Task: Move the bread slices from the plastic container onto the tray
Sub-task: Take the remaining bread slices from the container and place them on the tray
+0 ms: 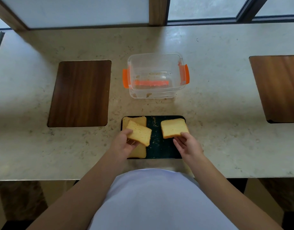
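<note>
Bread slices are the main thing in view, all of them over the black tray [161, 146] near the front edge of the pale stone table [217, 113]. The left hand [124, 143] holds one slice [139, 132] tilted above the tray's left side, its grip pinching the slice's near corner between thumb and fingers. Under that hand lie two flat slices on the tray: one at the far left corner [136, 120] and one at the near left [139, 152], both partly covered. The right hand [187, 145] pinches the near edge of another slice [173, 127] at the tray's far right, with thumb and fingertips closed on the crust; whether this slice rests on the tray or is just above it cannot be told. Crumbs are scattered on the bare middle of the tray.

Beyond the tray stands the clear plastic container [155, 75] with orange latches [126, 78] at its sides; it holds only crumbs, no slices. A dark wooden inlay [79, 93] sits in the table to the left, and another wooden panel [279, 88] to the right. No brand, label or readable writing shows on the container, tray or bread.
</note>
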Tool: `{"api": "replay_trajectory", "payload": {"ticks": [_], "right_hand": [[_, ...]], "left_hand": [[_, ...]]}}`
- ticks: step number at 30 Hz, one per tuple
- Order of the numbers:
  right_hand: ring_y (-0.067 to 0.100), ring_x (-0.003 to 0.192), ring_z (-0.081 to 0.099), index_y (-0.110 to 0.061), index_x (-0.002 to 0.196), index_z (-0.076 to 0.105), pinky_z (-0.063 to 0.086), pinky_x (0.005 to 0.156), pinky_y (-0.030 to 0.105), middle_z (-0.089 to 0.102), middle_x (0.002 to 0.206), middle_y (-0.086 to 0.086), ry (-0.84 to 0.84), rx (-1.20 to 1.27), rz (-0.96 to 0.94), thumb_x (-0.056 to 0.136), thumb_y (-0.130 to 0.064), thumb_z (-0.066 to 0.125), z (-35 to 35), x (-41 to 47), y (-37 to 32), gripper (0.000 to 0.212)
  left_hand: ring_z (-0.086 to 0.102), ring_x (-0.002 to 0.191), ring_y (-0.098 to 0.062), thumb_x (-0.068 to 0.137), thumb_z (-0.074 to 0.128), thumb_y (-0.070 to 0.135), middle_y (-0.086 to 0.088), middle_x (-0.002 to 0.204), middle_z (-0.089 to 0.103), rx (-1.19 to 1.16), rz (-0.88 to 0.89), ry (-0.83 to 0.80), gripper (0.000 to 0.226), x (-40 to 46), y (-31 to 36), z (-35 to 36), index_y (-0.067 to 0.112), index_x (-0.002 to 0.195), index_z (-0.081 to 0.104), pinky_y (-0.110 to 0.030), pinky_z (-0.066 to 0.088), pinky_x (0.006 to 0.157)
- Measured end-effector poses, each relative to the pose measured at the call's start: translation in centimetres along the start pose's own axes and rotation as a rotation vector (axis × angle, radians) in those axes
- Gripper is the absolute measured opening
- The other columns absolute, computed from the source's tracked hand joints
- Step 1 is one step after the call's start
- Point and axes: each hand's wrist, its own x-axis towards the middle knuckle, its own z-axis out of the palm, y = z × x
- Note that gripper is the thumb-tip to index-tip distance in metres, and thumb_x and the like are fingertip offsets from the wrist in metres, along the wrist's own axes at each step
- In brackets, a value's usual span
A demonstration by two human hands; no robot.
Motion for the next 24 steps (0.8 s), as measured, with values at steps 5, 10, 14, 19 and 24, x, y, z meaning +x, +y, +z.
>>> {"api": "replay_trajectory", "payload": {"ticks": [5, 10, 14, 19, 24], "right_hand": [[0.035, 0.104, 0.069, 0.001, 0.124, 0.056, 0.063, 0.071, 0.039, 0.066, 0.117, 0.027, -0.023, 0.159, 0.084, 0.095, -0.003, 0.064, 0.5, -0.5, 0.5, 0.03], [0.041, 0.117, 0.062, 0.005, 0.143, 0.041, 0.059, 0.087, 0.043, 0.054, 0.134, 0.031, -0.034, 0.129, 0.166, 0.095, -0.005, 0.064, 0.6, -0.9, 0.7, 0.055], [0.043, 0.125, 0.057, 0.009, 0.148, 0.033, 0.053, 0.102, 0.046, 0.049, 0.141, 0.033, -0.056, 0.176, 0.169, 0.097, -0.003, 0.06, 1.0, -1.0, 0.4, 0.059], [0.041, 0.125, 0.057, 0.006, 0.15, 0.031, 0.052, 0.103, 0.048, 0.051, 0.136, 0.03, -0.051, 0.175, 0.145, 0.096, -0.001, 0.059, 1.4, -0.8, -0.1, 0.062], [0.037, 0.116, 0.06, 0.004, 0.15, 0.033, 0.054, 0.097, 0.047, 0.056, 0.114, 0.025, -0.049, 0.162, 0.124, 0.095, -0.002, 0.059, 1.3, -0.6, 0.4, 0.061]], "left_hand": [[0.055, 0.118, -0.037, 0.093, 0.057, 0.001, -0.022, 0.13, 0.055, 0.067, -0.032, -0.06, 0.047, 0.0, -0.4, -0.2, 0.005, 0.138, 0.045, -0.053, 0.052, 0.09], [0.055, 0.125, -0.038, 0.094, 0.057, 0.004, -0.023, 0.135, 0.056, 0.159, -0.033, -0.086, 0.043, -0.1, -1.1, 0.2, 0.003, 0.137, 0.047, -0.056, 0.043, 0.109], [0.056, 0.121, -0.037, 0.094, 0.057, 0.002, -0.022, 0.129, 0.059, 0.182, -0.026, -0.096, 0.033, 0.0, -1.3, 0.2, 0.005, 0.127, 0.052, -0.055, 0.046, 0.105], [0.06, 0.11, -0.034, 0.091, 0.058, 0.0, -0.02, 0.121, 0.061, 0.223, -0.026, -0.094, 0.03, -0.7, -1.6, 0.4, 0.006, 0.12, 0.054, -0.049, 0.053, 0.084], [0.06, 0.111, -0.034, 0.09, 0.059, -0.001, -0.021, 0.125, 0.06, 0.233, -0.031, -0.097, 0.028, -0.9, -1.8, 0.3, 0.008, 0.117, 0.054, -0.048, 0.054, 0.08]]}}
